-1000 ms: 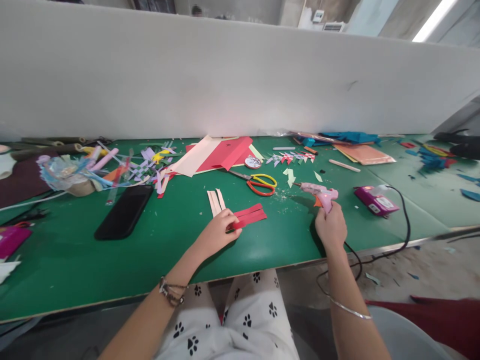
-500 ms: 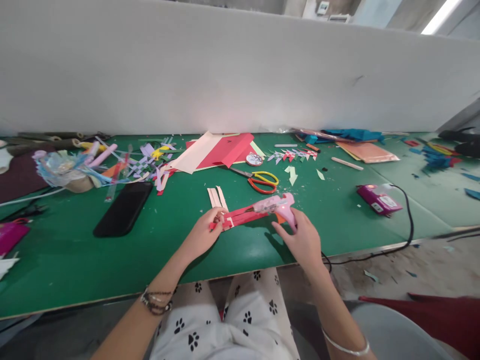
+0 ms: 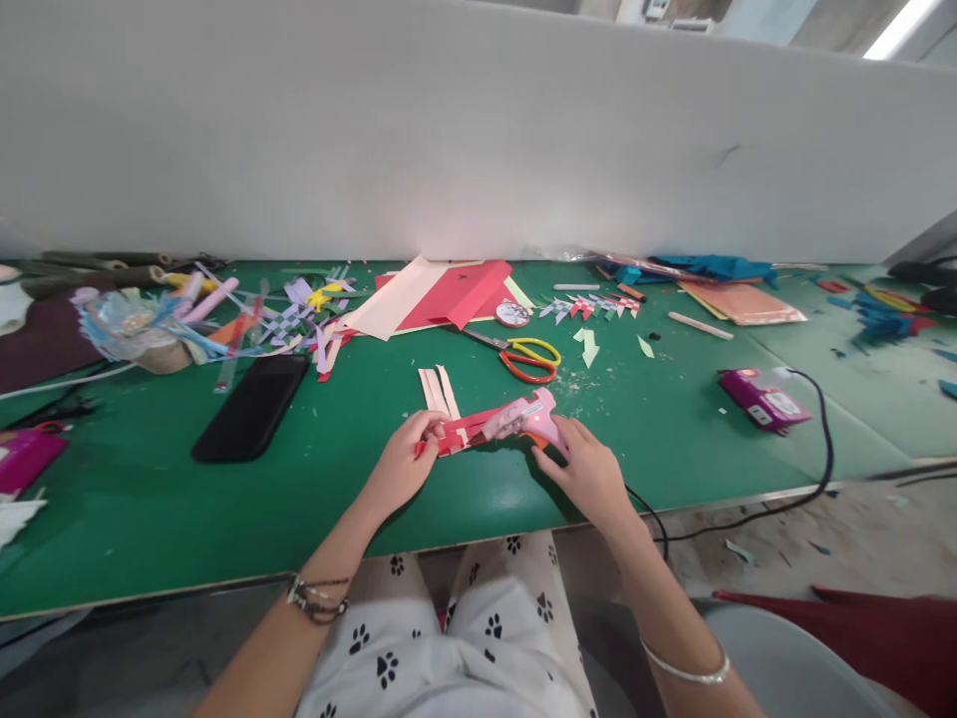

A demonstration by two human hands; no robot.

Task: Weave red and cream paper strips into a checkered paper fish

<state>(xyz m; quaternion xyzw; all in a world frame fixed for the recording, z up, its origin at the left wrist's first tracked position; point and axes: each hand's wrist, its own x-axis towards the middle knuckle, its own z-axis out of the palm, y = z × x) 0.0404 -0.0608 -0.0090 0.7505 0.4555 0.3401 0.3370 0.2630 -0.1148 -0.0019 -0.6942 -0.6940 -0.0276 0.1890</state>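
Observation:
My left hand pinches the near end of red paper strips woven with cream paper strips, which fan out away from me. In my right hand is a pink hot glue gun, its fingers wrapped round the handle. The gun's nozzle points left and lies over the red strips, close to the woven part; whether it touches the paper I cannot tell. A bit of orange shows under the gun. Scissors with yellow and red handles lie just beyond.
A black phone lies to the left. Red and cream paper sheets and woven paper scraps are farther back. At right sits a purple box with a black cable. A white partition rises behind the green table.
The glue gun in my right hand has moved left along the red strips, its nozzle now nearer my left hand. My left hand still pinches the strips. The view has shifted slightly.

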